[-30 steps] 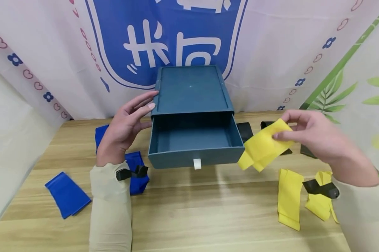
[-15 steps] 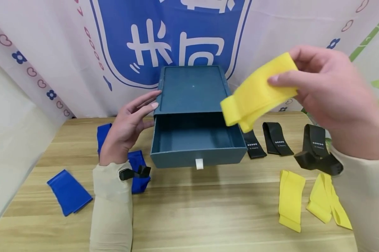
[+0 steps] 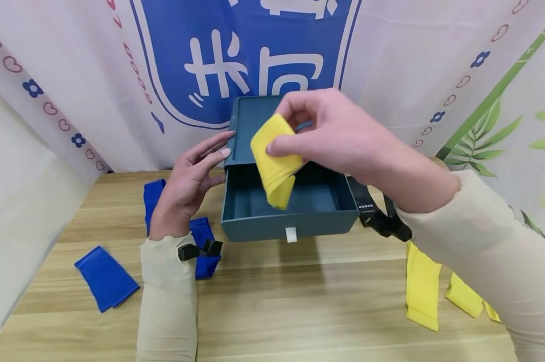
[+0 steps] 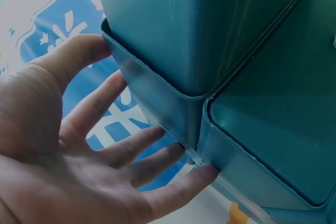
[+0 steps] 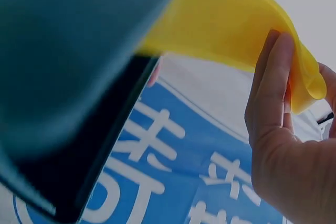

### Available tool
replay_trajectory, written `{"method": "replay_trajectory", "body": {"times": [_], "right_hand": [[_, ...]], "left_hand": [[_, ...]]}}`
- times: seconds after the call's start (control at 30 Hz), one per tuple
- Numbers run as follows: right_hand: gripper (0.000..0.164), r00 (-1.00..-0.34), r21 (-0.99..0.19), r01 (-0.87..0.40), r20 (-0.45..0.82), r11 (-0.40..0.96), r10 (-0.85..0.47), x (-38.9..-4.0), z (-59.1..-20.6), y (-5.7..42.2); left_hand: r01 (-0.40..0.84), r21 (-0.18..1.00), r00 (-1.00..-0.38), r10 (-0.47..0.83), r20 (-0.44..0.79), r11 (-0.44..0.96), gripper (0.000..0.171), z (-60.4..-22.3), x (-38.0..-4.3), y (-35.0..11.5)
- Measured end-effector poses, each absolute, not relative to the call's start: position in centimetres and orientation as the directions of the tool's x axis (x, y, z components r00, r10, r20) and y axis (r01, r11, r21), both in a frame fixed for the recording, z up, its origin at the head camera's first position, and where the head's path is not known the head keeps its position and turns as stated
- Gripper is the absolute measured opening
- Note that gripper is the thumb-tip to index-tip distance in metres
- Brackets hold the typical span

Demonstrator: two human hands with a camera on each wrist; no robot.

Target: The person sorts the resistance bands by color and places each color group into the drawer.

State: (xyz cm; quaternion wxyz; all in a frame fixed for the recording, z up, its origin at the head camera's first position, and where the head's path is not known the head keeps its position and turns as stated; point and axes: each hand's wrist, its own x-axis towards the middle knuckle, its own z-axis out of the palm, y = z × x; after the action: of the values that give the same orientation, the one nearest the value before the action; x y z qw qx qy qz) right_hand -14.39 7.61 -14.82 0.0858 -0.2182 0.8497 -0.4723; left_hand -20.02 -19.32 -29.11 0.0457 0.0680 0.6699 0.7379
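Note:
A dark teal drawer box (image 3: 254,115) stands against the back curtain with its drawer (image 3: 254,231) pulled out and a white tab on the front. My left hand (image 3: 186,186) rests its spread fingertips on the left side of the box, thumb near the top edge; in the left wrist view the fingers (image 4: 142,161) touch the casing without curling round it. Over the drawer, my right hand (image 3: 340,138) pinches a folded yellow resistance band (image 3: 272,151) between thumb and fingers. The band's lower end hangs into the drawer opening. In the right wrist view the yellow band (image 5: 226,19) stretches from the fingers toward the drawer.
Blue bands (image 3: 106,279) lie on the left of the wooden table (image 3: 263,311), some partly behind the left arm. More yellow bands (image 3: 421,291) lie at the right, partly under the right sleeve. A black band (image 3: 363,196) shows beside the drawer.
My right hand has lifted the yellow band from the right side of the box and carried it left over the open drawer. The left hand has stayed on the box.

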Motion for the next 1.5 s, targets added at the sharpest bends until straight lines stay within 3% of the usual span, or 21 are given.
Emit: {"method": "replay_trajectory", "body": {"times": [0.2, 0.37, 0.63, 0.93, 1.17, 1.5], "right_hand": [[0.010, -0.851, -0.837, -0.326, 0.057, 0.441, -0.521, -14.4, -15.9, 5.7], [0.011, -0.838, -0.796, -0.319, -0.016, 0.514, -0.545, -15.2, -17.7, 5.2], [0.015, -0.867, -0.670, -0.352, -0.030, 0.654, -0.497, -16.0, -19.3, 5.9], [0.016, -0.908, -0.601, -0.295, -0.065, 0.743, -0.413, -16.7, -20.0, 8.9], [0.023, -0.917, -0.495, -0.337, -0.023, 0.801, -0.399, -16.6, -20.2, 9.9], [0.018, -0.908, -0.414, -0.409, 0.090, 0.813, -0.410, -16.1, -20.7, 10.5]], "left_hand": [[0.017, 0.992, -0.986, 0.165, 0.037, -0.121, 0.047, -29.1, -20.1, -19.3], [0.014, 0.994, -0.987, 0.156, 0.030, -0.104, 0.047, -29.0, -20.0, -19.3], [0.016, 0.994, -0.988, 0.149, 0.032, -0.111, 0.046, -29.2, -20.1, -19.1], [0.019, 0.997, -0.991, 0.132, 0.028, -0.070, 0.047, -29.1, -20.0, -19.0], [0.015, 0.998, -0.992, 0.125, 0.022, -0.056, 0.047, -29.1, -19.9, -19.1], [0.018, 0.999, -0.993, 0.119, 0.023, -0.049, 0.048, -29.1, -19.9, -18.9]]}}
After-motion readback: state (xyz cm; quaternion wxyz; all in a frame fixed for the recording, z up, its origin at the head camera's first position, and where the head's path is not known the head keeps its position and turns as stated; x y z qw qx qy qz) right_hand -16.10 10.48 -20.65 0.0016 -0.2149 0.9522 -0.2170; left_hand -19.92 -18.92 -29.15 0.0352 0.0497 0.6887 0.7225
